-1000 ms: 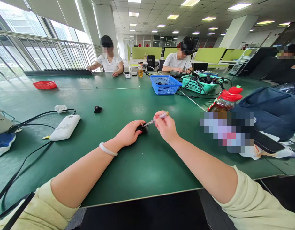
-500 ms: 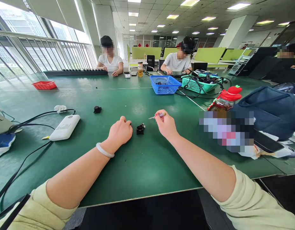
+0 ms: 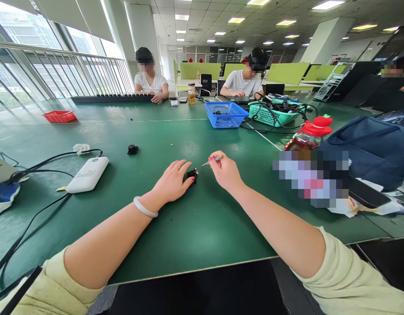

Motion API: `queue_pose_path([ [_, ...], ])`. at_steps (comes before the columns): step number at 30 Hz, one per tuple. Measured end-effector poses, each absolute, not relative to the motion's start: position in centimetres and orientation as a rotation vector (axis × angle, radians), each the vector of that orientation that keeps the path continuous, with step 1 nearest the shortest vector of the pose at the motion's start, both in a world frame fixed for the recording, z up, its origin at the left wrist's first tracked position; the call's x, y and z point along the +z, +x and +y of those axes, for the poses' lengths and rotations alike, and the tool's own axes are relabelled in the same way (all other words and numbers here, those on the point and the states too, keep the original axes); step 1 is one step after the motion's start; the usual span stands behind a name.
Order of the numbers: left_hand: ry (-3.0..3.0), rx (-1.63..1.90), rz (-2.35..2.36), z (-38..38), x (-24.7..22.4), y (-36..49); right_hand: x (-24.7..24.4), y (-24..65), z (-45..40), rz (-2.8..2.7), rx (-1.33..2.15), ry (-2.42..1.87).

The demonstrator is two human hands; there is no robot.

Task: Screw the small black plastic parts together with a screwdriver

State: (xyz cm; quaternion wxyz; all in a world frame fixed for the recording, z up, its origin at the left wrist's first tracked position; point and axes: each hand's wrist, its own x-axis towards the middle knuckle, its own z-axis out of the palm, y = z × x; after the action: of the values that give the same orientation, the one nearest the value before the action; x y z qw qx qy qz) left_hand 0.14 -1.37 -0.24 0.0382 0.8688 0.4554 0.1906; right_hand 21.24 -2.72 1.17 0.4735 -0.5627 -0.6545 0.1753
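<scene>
My right hand [image 3: 227, 171] holds a small precision screwdriver [image 3: 218, 158] between thumb and fingers, its thin shaft pointing left. Just left of the tip, apart from it, lies a small black part [image 3: 193, 173] with thin silvery pieces at its upper right. My left hand [image 3: 172, 182] is open beside that part, fingers stretched out. Its thumb reaches over the part's near side and hides some of it; whether it touches, I cannot tell. Farther left on the green table [image 3: 202, 236] sits another small black piece [image 3: 133, 149].
To the left lie a white power bank [image 3: 88, 175], black cables and a red tray [image 3: 60, 117]. A blue basket [image 3: 225, 116] and a cable-filled green basket [image 3: 270, 117] stand farther back. A red-lidded bottle [image 3: 307, 135] and a dark bag [image 3: 369, 148] are right. Two people sit opposite.
My left hand has opened from a loose fist and moved right, its thumb now over the black part. My right hand has shifted slightly left with the screwdriver.
</scene>
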Motion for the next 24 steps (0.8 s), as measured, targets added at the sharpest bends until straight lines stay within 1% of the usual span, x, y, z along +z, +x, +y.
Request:
queue_pose_path([
  [6, 2.633, 0.485, 1.238, -0.9, -0.7, -0.2, 0.8, 20.5, -2.9, -1.585, 0.7, -1.212],
  [13, 2.682, 0.538, 1.129, -0.4, -0.9, 0.1, 0.7, 20.9, -2.9, -1.49, 0.661, -1.101],
  [19, 2.634, 0.575, 1.226, 0.1, -0.9, -0.4, 0.8, 20.9, -3.1, -1.49, 0.641, -1.101],
  [24, 2.55, 0.555, 1.49, 1.8, -0.5, -2.2, 1.0, 20.9, -3.3, -1.475, 0.655, -1.09],
])
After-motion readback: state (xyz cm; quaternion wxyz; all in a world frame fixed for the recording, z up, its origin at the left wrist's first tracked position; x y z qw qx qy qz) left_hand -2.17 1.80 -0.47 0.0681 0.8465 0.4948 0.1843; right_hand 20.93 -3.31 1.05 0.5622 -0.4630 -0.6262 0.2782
